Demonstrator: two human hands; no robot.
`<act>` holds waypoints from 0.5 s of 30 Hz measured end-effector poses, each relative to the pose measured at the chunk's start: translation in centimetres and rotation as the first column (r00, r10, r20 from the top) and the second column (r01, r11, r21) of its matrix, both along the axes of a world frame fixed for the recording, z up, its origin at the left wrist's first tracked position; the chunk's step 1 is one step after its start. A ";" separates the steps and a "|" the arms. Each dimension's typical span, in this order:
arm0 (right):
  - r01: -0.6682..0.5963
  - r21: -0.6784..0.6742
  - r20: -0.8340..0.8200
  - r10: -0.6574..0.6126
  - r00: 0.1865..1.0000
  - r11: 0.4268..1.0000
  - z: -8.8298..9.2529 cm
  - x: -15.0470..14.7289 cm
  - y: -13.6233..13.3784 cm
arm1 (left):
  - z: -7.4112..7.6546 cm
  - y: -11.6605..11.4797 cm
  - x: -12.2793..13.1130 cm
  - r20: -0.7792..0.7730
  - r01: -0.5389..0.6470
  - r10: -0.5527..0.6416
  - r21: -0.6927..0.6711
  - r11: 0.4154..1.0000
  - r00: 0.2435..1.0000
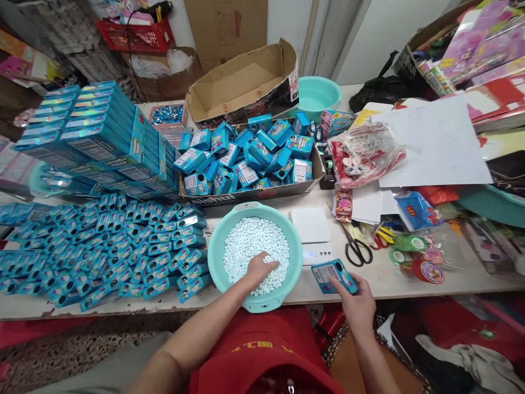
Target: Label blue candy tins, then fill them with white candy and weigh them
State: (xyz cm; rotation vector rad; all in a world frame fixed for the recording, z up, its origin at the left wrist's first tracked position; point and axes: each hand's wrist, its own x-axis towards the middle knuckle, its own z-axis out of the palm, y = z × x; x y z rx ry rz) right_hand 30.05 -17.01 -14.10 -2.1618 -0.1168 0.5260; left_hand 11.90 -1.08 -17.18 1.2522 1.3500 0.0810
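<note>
A round turquoise basin (215, 249) near the table's front edge holds many small pale blue-white pieces (246, 241). My left hand (261, 269) reaches into the basin, its fingertips among the pieces, thumb and fingers apart; anything beneath the fingers is hidden. To the right of the basin, my right hand (356, 295) grips a flat blue printed box (326, 273) over the table's front edge, the thumb on its printed face. A white scale (310, 225) with a lit display lies between the basin and the open carton.
An open carton (262, 196) of blue boxes stands behind the basin. Rows of small blue boxes (123, 246) and a tall stack (102, 137) fill the left. Black-handled scissors (358, 251), tape rolls (414, 244), papers (435, 142) and a plastic bag (365, 150) lie at the right.
</note>
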 end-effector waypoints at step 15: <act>-0.643 0.215 0.282 0.583 0.762 0.736 3.1 -7.2 7.4 | 5.4 4.4 -1.5 0.479 -0.328 0.578 -0.508 0.796 0.661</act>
